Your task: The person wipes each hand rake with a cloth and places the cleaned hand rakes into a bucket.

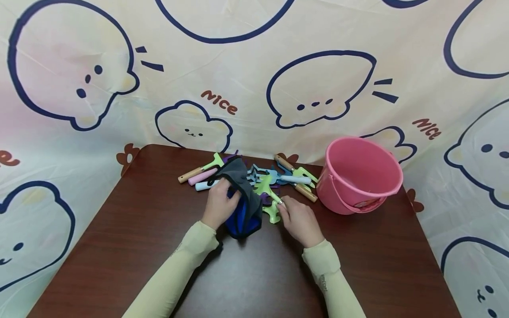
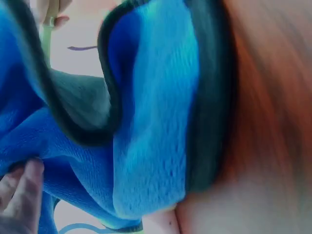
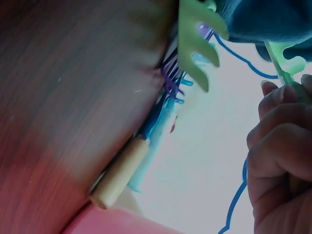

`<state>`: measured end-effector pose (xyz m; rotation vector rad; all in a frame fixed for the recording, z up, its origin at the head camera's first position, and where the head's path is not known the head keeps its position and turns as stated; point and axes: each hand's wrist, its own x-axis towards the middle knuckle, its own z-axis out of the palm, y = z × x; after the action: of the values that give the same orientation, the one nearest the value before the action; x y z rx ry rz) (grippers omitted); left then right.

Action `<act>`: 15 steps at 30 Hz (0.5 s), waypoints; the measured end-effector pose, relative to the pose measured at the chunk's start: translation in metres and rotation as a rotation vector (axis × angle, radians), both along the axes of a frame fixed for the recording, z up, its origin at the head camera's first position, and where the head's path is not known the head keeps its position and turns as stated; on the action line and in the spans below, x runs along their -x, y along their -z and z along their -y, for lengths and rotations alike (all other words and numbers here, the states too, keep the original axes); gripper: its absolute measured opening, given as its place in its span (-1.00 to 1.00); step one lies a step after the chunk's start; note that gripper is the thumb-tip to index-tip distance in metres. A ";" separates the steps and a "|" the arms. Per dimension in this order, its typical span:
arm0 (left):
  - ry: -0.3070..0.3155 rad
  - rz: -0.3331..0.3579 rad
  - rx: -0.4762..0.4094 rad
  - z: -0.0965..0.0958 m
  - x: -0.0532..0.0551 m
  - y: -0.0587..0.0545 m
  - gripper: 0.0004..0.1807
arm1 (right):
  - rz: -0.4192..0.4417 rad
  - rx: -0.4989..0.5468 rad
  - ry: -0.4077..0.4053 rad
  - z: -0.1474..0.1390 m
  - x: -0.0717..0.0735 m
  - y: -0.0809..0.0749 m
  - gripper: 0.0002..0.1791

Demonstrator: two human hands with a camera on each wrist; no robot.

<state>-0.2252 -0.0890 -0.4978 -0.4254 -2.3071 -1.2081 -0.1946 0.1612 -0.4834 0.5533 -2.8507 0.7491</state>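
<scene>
My left hand (image 1: 220,204) grips a two-sided cloth (image 1: 237,173), grey outside and blue inside, with dark edging. In the left wrist view its fingers (image 2: 30,187) sink into the blue side, and the cloth hangs in folds. With the thumb and fingers, my right hand (image 1: 302,221) holds a small green garden fork (image 1: 264,184) near its neck. The fork's head points up and left, right at the cloth's edge, which partly covers it in the right wrist view. Just below it on the table lies another green garden fork (image 1: 272,213).
A heap of garden tools lies behind the hands, including a light blue rake (image 1: 258,172), a pink handle (image 1: 202,176) and a wooden handle (image 1: 305,193). A pink bucket (image 1: 338,194) stands on the right of the brown table (image 1: 119,229). A patterned curtain (image 1: 246,79) hangs behind.
</scene>
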 end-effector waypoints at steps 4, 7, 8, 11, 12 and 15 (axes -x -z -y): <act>0.055 0.043 0.106 -0.003 -0.002 0.001 -0.65 | -0.031 -0.055 -0.056 0.009 -0.005 -0.002 -0.88; 0.065 0.029 0.185 -0.006 -0.006 0.000 -0.65 | -0.110 -0.110 -0.107 0.014 -0.011 -0.005 -0.81; 0.064 0.015 0.196 -0.007 -0.007 -0.001 -0.66 | -0.136 -0.121 -0.122 0.016 -0.013 -0.006 -0.78; 0.048 -0.045 0.218 -0.007 -0.010 -0.003 -0.73 | -0.186 -0.140 -0.160 0.020 -0.019 -0.010 -0.69; 0.044 -0.060 0.224 -0.007 -0.010 -0.004 -0.75 | -0.193 -0.144 -0.168 0.021 -0.020 -0.011 -0.67; 0.039 -0.076 0.279 -0.006 -0.010 -0.004 -0.77 | -0.181 -0.144 -0.168 0.023 -0.021 -0.012 -0.65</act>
<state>-0.2149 -0.0834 -0.4935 -0.6065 -2.4177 -0.8724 -0.1733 0.1379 -0.4714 0.8437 -2.7281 0.4907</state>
